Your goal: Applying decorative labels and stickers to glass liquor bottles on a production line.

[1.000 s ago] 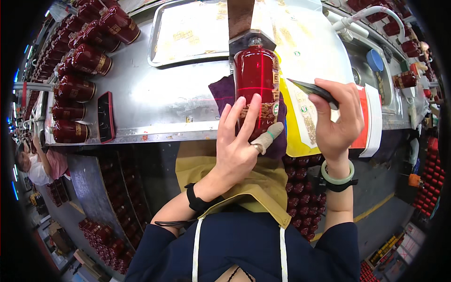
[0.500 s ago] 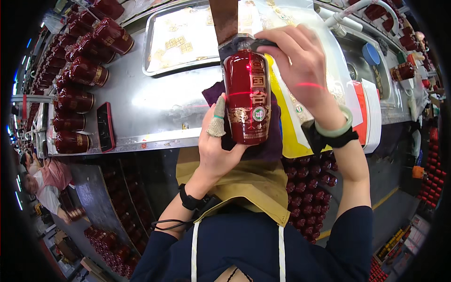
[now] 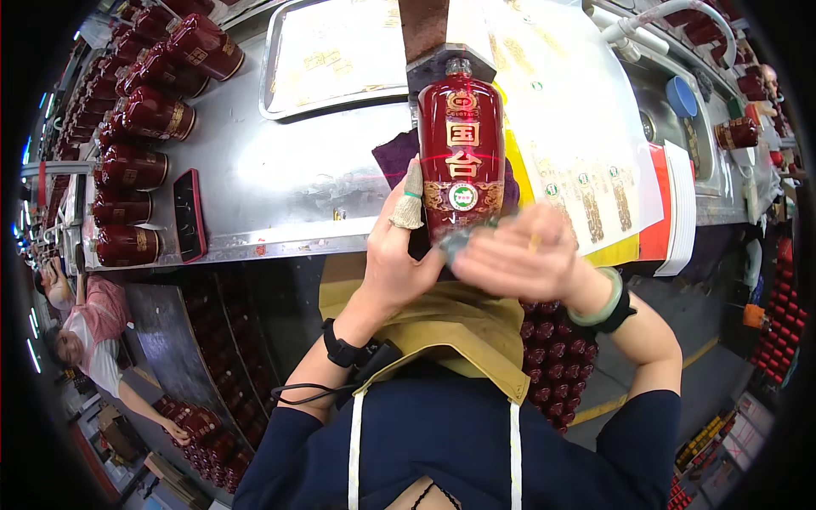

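A dark red glazed bottle (image 3: 461, 127) with gold lettering, a gold band and a round green-and-white sticker lies on its back, neck pointing away from me. My left hand (image 3: 395, 255) is closed around its lower left side; one finger wears a pale cloth finger cover (image 3: 410, 204) with a green band. My right hand (image 3: 527, 255) is at the bottle's lower right end, smeared by motion. A blurred grey-green patch shows at its fingertips, too unclear to name. Under the bottle is a dark purple cloth (image 3: 393, 163). Thin red light lines cross the bottle.
A metal tray (image 3: 270, 76) with gold decals stands beyond to the left. Decal sheets (image 3: 578, 127) lie right, over yellow and red sheets. Red bottles (image 3: 132, 166) line the left; a phone (image 3: 189, 214) lies beside them. At far right is a sink (image 3: 680, 127) holding a blue bowl (image 3: 681, 96).
My right hand has come down from the bottle's neck to its lower end. The bottle has turned so its lettering faces up more squarely. A co-worker's arm now reaches toward bottles at lower left.
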Tool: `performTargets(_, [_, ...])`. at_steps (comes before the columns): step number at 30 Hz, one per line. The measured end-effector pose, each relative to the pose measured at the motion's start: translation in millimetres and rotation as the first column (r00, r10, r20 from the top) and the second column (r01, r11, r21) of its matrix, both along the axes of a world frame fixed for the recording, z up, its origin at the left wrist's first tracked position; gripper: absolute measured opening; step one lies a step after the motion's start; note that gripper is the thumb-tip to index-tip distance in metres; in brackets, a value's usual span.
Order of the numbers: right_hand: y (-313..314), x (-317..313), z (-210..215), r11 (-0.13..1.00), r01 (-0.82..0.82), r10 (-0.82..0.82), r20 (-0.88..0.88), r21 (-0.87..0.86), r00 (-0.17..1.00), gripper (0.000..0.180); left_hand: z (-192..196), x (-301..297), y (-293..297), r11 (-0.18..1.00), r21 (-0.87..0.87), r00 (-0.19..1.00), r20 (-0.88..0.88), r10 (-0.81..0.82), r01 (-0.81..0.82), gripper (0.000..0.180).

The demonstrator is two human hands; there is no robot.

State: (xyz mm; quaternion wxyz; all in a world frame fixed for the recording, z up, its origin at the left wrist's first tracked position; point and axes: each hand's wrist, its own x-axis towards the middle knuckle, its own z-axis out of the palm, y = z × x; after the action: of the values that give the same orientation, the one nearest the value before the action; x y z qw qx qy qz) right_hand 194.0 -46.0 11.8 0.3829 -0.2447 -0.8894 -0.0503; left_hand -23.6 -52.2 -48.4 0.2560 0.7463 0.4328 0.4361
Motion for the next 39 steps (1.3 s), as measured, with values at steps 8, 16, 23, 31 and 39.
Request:
performTargets(8, [3.4,-2.4,19.1,0.975,0.218,-0.217,0.019,-0.045,0.976,0.034,7.6,2.8,-10.2,0.993,0.059,0.995,0.029,0.097,-0.099,0.080])
performTargets(16, [39.6,-4.7,22.7,0.921,0.330,-0.369,-0.195,-0.205,0.909,0.029,14.9,10.9,-8.9,0.993,0.043,0.992,0.078,0.103,-0.107,0.088])
performTargets(23, [36.3,9.4,35.3,0.854,0.478,-0.520,-0.283,-0.207,0.806,0.020,28.8,9.4,-8.4,0.994,0.100,0.982,-0.179,0.067,-0.050,0.085])
performTargets(31, [34.9,8.0,42.0,0.849,0.464,-0.527,-0.324,-0.253,0.786,0.018,32.1,16.4,-12.5,0.984,0.170,0.925,-0.363,0.109,-0.050,0.060])
performTargets(39, [24.3,1.3,41.1,0.851,0.442,-0.516,-0.297,-0.283,0.803,0.019,17.5,14.0,-13.9,0.974,0.223,0.990,-0.117,0.079,-0.052,0.057])
